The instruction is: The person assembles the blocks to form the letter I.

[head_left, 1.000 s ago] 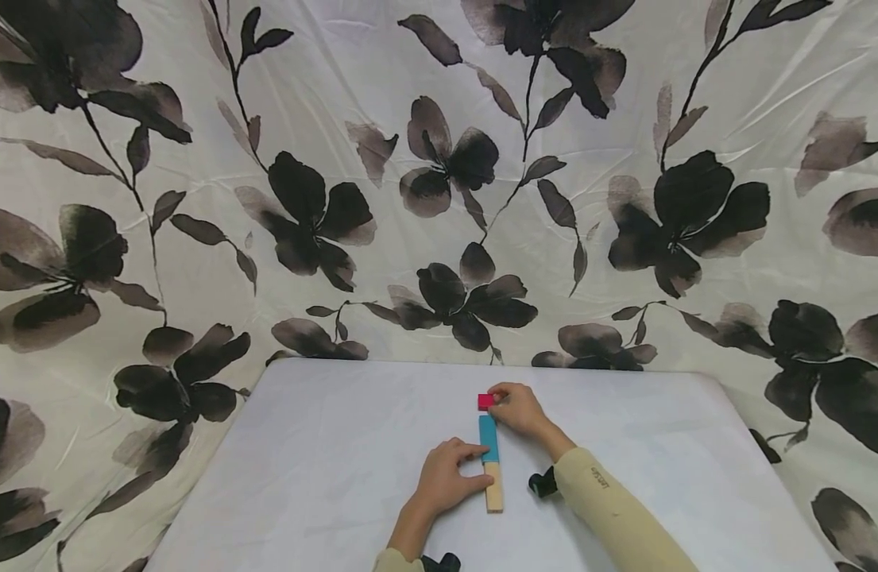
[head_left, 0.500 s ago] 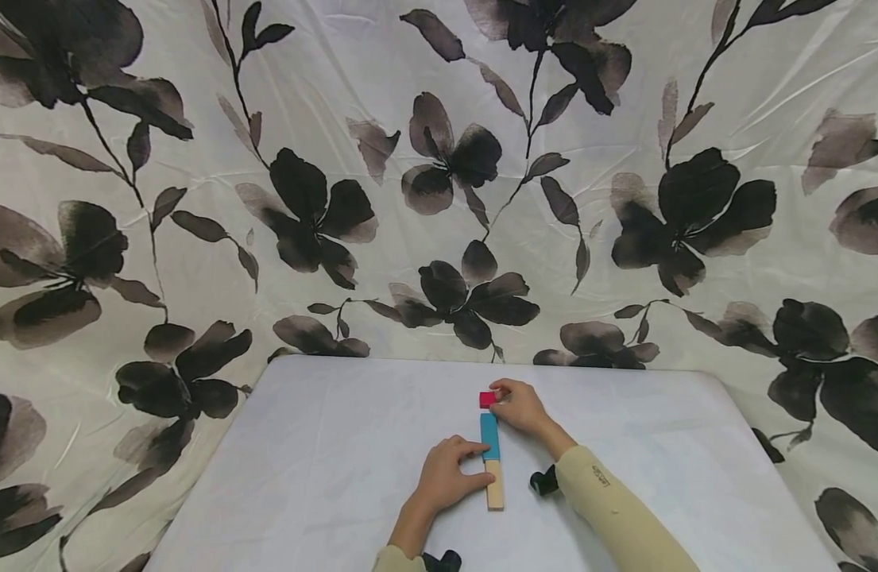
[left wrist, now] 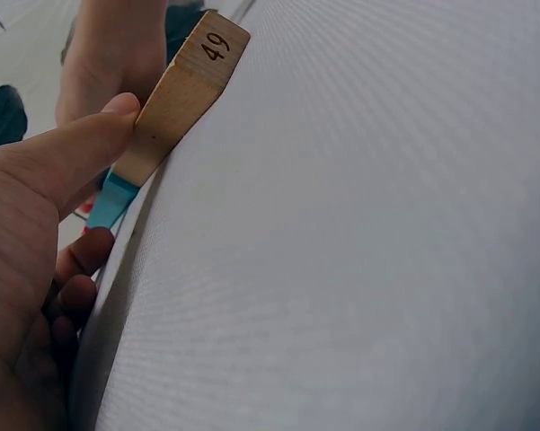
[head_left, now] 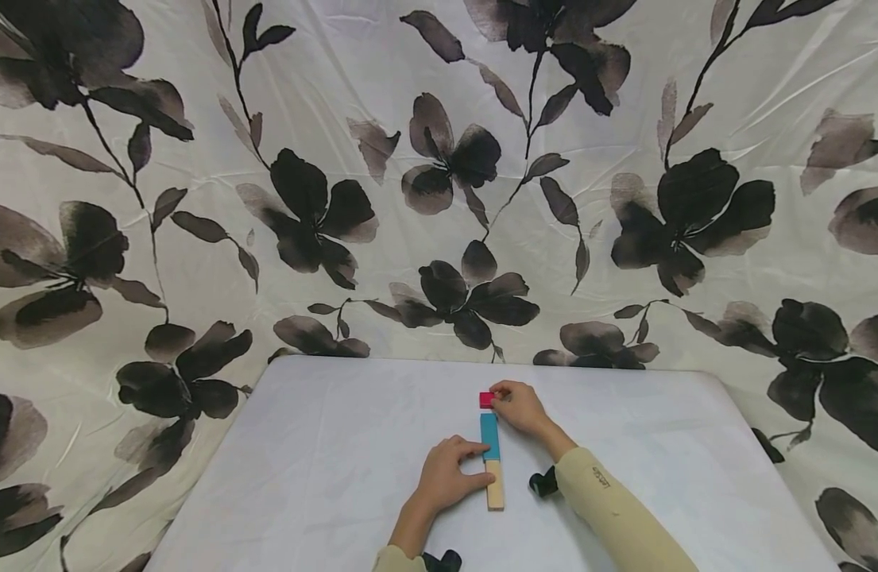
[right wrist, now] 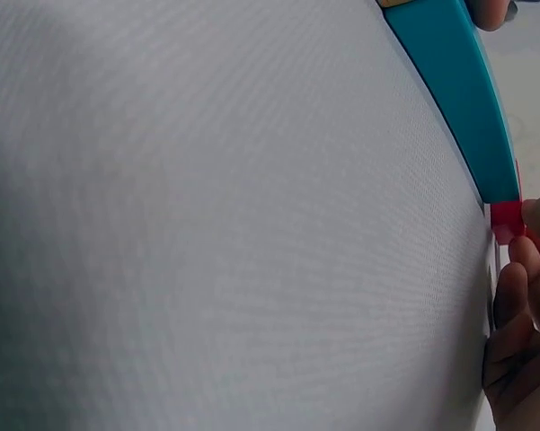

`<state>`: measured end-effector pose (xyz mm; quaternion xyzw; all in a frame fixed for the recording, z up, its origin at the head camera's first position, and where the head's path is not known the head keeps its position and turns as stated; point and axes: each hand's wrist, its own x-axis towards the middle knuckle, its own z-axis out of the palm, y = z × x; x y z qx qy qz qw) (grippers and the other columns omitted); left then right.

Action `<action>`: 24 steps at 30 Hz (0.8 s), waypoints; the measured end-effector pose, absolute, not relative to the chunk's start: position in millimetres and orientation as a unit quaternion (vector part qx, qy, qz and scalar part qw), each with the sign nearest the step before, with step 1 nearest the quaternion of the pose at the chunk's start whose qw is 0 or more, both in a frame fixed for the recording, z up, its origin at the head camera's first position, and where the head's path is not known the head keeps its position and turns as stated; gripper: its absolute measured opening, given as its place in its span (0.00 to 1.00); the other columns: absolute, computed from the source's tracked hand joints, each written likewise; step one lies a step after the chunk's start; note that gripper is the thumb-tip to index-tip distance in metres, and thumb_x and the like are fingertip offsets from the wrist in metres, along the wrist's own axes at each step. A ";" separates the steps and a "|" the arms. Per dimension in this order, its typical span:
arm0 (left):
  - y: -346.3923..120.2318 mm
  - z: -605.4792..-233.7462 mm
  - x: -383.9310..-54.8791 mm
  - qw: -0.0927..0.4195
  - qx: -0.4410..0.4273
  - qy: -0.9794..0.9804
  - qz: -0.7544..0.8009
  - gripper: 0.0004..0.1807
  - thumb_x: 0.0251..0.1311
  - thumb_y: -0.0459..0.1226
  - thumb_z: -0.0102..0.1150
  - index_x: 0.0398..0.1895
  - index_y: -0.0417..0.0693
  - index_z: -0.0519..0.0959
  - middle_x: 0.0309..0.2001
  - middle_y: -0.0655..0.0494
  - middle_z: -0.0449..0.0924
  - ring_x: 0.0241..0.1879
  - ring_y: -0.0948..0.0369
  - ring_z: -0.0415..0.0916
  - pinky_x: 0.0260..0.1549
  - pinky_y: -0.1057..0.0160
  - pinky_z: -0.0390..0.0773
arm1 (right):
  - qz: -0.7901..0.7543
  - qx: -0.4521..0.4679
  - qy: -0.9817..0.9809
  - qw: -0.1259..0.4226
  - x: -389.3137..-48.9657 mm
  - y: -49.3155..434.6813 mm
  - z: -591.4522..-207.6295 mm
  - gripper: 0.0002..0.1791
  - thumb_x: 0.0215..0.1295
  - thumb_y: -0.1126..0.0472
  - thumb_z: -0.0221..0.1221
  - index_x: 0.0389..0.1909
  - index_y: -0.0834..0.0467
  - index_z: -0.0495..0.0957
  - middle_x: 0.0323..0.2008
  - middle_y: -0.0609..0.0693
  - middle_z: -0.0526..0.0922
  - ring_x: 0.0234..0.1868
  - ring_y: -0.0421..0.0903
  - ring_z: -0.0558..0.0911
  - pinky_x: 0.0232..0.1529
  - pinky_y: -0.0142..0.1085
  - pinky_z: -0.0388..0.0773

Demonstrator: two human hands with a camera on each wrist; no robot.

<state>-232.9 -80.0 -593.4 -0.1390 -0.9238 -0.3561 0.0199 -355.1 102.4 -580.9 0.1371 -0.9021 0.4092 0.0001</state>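
Observation:
In the head view, a plain wooden block (head_left: 495,497), a blue block (head_left: 489,430) and a small red block (head_left: 485,400) form a line away from the person. Blue and wood meet end to end; a narrow gap separates blue from red. The left hand (head_left: 442,477) rests at the line's left side, thumb touching the wooden block, a fingertip at the blue one. From the right, the right hand (head_left: 520,408) pinches the red block. The left wrist view shows "49" on the wooden block's end (left wrist: 214,47). The right wrist view partly hides the red block (right wrist: 506,221) behind fingertips.
A white-covered table (head_left: 324,445) lies under the blocks. Behind it hangs a pale cloth with dark flowers (head_left: 446,163). Black wrist-worn devices show beside the right sleeve (head_left: 543,481) and the left sleeve (head_left: 442,561).

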 end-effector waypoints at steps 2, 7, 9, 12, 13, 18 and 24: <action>-79.7 -593.2 -232.5 0.020 -0.138 -0.925 -0.354 0.26 0.47 0.60 0.69 0.51 0.67 0.84 0.34 0.72 0.73 0.31 0.69 0.64 0.32 0.64 0.64 | 0.411 0.138 -0.901 0.001 -354.7 102.7 -581.6 0.10 0.61 0.63 0.64 0.44 0.58 0.83 0.30 0.44 0.79 0.31 0.43 0.73 0.37 0.40 0.72; -79.6 -593.8 -232.9 0.018 -0.138 -0.924 -0.357 0.26 0.47 0.61 0.69 0.51 0.67 0.84 0.35 0.72 0.73 0.31 0.69 0.64 0.32 0.65 0.64 | 0.408 0.139 -0.902 0.002 -354.8 102.5 -582.5 0.11 0.61 0.63 0.64 0.44 0.58 0.83 0.30 0.44 0.78 0.31 0.43 0.73 0.36 0.40 0.72; -79.4 -594.6 -233.6 0.018 -0.140 -0.923 -0.359 0.26 0.47 0.61 0.69 0.51 0.67 0.84 0.34 0.72 0.73 0.31 0.69 0.64 0.32 0.65 0.64 | 0.407 0.136 -0.903 0.003 -355.4 102.4 -582.5 0.11 0.62 0.62 0.64 0.44 0.58 0.83 0.30 0.44 0.78 0.31 0.42 0.73 0.37 0.40 0.72; -79.9 -595.6 -234.7 0.020 -0.142 -0.922 -0.359 0.26 0.48 0.62 0.68 0.51 0.67 0.84 0.34 0.72 0.73 0.31 0.69 0.64 0.32 0.65 0.64 | 0.405 0.130 -0.905 0.003 -355.7 101.6 -582.1 0.11 0.61 0.62 0.64 0.44 0.57 0.83 0.30 0.43 0.78 0.32 0.42 0.73 0.37 0.39 0.72; -79.8 -595.6 -234.8 0.020 -0.142 -0.922 -0.359 0.26 0.48 0.62 0.68 0.51 0.67 0.84 0.34 0.72 0.73 0.31 0.69 0.64 0.32 0.65 0.64 | 0.405 0.129 -0.905 0.004 -355.6 101.5 -581.8 0.10 0.61 0.62 0.64 0.44 0.57 0.83 0.30 0.43 0.78 0.32 0.42 0.73 0.37 0.39 0.72; -79.6 -596.0 -234.4 0.018 -0.139 -0.922 -0.361 0.26 0.47 0.62 0.68 0.51 0.67 0.84 0.34 0.72 0.73 0.30 0.68 0.64 0.31 0.64 0.64 | 0.405 0.139 -0.904 0.006 -354.0 101.8 -579.9 0.10 0.61 0.63 0.64 0.44 0.58 0.83 0.30 0.44 0.78 0.32 0.43 0.74 0.37 0.41 0.72; -80.4 -594.9 -233.5 0.023 -0.140 -0.923 -0.358 0.27 0.47 0.62 0.68 0.51 0.67 0.84 0.34 0.72 0.74 0.30 0.69 0.64 0.32 0.65 0.64 | 0.411 0.141 -0.901 0.014 -354.9 101.5 -579.0 0.10 0.62 0.62 0.62 0.43 0.58 0.83 0.30 0.45 0.80 0.32 0.42 0.76 0.38 0.42 0.74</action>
